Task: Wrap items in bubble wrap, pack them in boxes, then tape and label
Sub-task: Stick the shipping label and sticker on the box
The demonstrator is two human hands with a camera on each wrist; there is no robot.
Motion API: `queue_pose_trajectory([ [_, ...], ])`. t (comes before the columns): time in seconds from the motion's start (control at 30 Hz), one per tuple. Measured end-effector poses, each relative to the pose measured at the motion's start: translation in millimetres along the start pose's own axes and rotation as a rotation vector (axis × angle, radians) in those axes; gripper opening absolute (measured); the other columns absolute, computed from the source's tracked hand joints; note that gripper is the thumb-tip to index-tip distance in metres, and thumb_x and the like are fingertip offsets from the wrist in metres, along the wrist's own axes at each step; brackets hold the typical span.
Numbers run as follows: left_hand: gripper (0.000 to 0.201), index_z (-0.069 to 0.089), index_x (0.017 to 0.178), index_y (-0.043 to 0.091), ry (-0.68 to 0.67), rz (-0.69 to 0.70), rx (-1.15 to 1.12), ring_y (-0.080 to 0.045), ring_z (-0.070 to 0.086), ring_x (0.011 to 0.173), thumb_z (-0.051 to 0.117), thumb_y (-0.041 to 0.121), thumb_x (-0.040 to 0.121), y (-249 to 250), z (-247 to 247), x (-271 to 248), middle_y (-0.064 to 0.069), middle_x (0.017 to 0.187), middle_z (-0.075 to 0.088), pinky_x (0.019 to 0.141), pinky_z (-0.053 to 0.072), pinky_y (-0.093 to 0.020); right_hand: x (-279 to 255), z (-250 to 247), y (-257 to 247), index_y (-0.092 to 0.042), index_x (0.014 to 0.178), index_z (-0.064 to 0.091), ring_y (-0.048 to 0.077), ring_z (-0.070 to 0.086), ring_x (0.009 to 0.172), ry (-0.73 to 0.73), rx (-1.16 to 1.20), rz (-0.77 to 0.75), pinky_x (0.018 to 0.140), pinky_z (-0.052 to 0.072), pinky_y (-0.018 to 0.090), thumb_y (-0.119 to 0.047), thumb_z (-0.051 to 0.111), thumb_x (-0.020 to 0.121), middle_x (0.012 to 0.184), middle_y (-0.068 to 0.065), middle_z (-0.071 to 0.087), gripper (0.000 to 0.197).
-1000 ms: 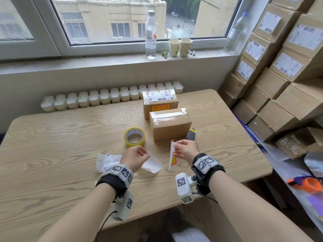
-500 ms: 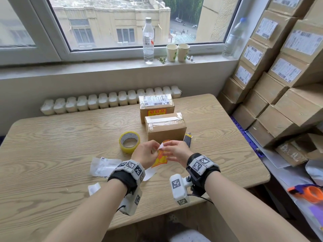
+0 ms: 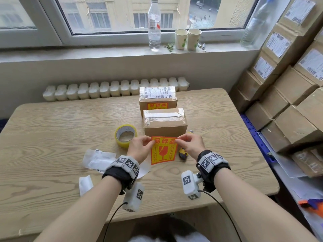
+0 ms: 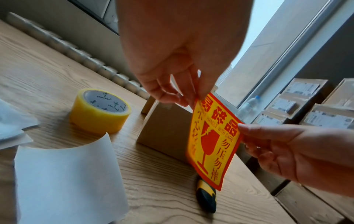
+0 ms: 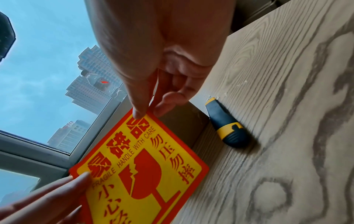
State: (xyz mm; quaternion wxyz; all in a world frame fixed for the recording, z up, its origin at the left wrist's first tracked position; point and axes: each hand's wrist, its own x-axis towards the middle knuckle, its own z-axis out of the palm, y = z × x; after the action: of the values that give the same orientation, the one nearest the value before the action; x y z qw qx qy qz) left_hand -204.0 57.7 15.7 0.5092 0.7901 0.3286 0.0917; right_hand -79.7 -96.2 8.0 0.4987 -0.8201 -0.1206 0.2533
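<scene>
A red and yellow fragile sticker (image 3: 163, 151) hangs flat between my hands, just in front of a taped cardboard box (image 3: 165, 122). My left hand (image 3: 139, 147) pinches its top left corner and my right hand (image 3: 189, 144) pinches its top right corner. The left wrist view shows the sticker (image 4: 212, 141) dangling from my left hand (image 4: 193, 98), with the box (image 4: 164, 128) behind. In the right wrist view my right hand (image 5: 143, 113) nips the sticker (image 5: 141, 169) at its corner. A second box (image 3: 158, 98), with a shipping label and a fragile sticker on it, stands behind the first.
A yellow tape roll (image 3: 125, 136) lies left of the box. A yellow and black box cutter (image 3: 183, 153) rests right of the sticker. White backing papers (image 3: 99, 159) lie at the left. Stacked labelled boxes (image 3: 288, 84) fill the right side. Bottles and cups (image 3: 187, 39) stand on the sill.
The sticker, held edge-on by my right hand a second ago, is peeled from its backing. Both hands now hold it spread flat and facing me, closer to the box.
</scene>
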Motion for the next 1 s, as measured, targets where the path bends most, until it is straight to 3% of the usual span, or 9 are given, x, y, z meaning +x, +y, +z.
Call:
queue_pose_trajectory([
  [0.07,0.020,0.059,0.102,0.017,0.019,-0.058,0.032,-0.014,0.064,0.082,0.068,0.022,0.085,0.5,5.0,4.0,-0.002,0.086,0.069,0.077,0.047,-0.027,8.2,-0.4,3.0,-0.022,0.067,0.066,0.016,0.063,0.071,0.008,-0.003,-0.002,0.065,0.052,0.027,-0.013,0.077,0.076,0.071,0.001,0.067,0.017],
  [0.17,0.015,0.055,0.088,0.018,0.088,-0.100,0.043,-0.016,0.063,0.078,0.068,0.025,0.085,0.0,13.4,12.8,-0.004,0.080,0.066,0.070,0.043,-0.024,19.5,0.0,8.2,-0.020,0.067,0.068,0.019,0.065,0.073,0.018,-0.016,-0.017,0.073,0.054,0.036,-0.014,0.077,0.076,0.073,0.005,0.069,0.015],
  [0.27,0.017,0.055,0.075,0.021,0.134,-0.101,0.029,-0.015,0.061,0.074,0.069,0.022,0.085,-4.7,22.8,24.8,-0.003,0.079,0.063,0.067,0.042,-0.023,28.7,0.3,12.3,-0.019,0.073,0.072,0.013,0.063,0.071,0.035,-0.131,-0.084,0.072,0.053,0.032,-0.022,0.075,0.078,0.072,-0.001,0.069,0.007],
  [0.37,0.025,0.055,0.066,0.029,0.201,-0.114,-0.026,-0.018,0.059,0.073,0.073,0.022,0.081,-15.3,30.5,36.2,-0.003,0.076,0.063,0.071,0.048,-0.029,39.1,1.2,16.9,-0.022,0.078,0.073,0.015,0.065,0.076,0.061,-0.261,-0.167,0.073,0.052,0.030,-0.030,0.074,0.079,0.076,-0.004,0.071,0.008],
  [0.43,0.024,0.058,0.064,0.029,0.244,-0.134,-0.042,-0.013,0.055,0.066,0.076,0.022,0.077,-21.4,34.4,40.4,0.004,0.068,0.060,0.070,0.047,-0.030,44.7,2.6,19.4,-0.023,0.080,0.074,0.016,0.065,0.079,0.064,-0.324,-0.180,0.075,0.052,0.032,-0.033,0.073,0.079,0.080,-0.004,0.071,0.010],
  [0.6,0.015,0.065,0.068,0.020,0.321,-0.162,-0.105,-0.005,0.046,0.056,0.078,0.019,0.075,-26.3,44.9,45.5,0.008,0.060,0.054,0.060,0.041,-0.018,45.8,4.8,20.9,-0.022,0.084,0.074,0.019,0.064,0.085,0.146,-0.402,-0.235,0.074,0.051,0.034,-0.032,0.070,0.081,0.087,-0.001,0.071,0.011],
  [0.77,0.010,0.068,0.073,0.016,0.395,-0.179,-0.147,-0.004,0.050,0.059,0.077,0.019,0.077,-27.6,53.3,51.1,0.008,0.063,0.059,0.056,0.041,-0.011,48.7,6.6,17.9,-0.023,0.092,0.073,0.018,0.062,0.092,0.168,-0.487,-0.224,0.072,0.042,0.025,-0.037,0.065,0.086,0.094,-0.002,0.070,0.017],
  [1.0,0.009,0.068,0.075,0.017,0.460,-0.226,-0.178,-0.008,0.054,0.062,0.076,0.021,0.078,-31.5,60.0,55.9,0.002,0.069,0.063,0.060,0.045,-0.016,55.5,11.5,12.4,-0.023,0.098,0.072,0.024,0.062,0.096,0.144,-0.580,-0.172,0.075,0.044,0.029,-0.041,0.059,0.089,0.096,0.004,0.071,0.024],
])
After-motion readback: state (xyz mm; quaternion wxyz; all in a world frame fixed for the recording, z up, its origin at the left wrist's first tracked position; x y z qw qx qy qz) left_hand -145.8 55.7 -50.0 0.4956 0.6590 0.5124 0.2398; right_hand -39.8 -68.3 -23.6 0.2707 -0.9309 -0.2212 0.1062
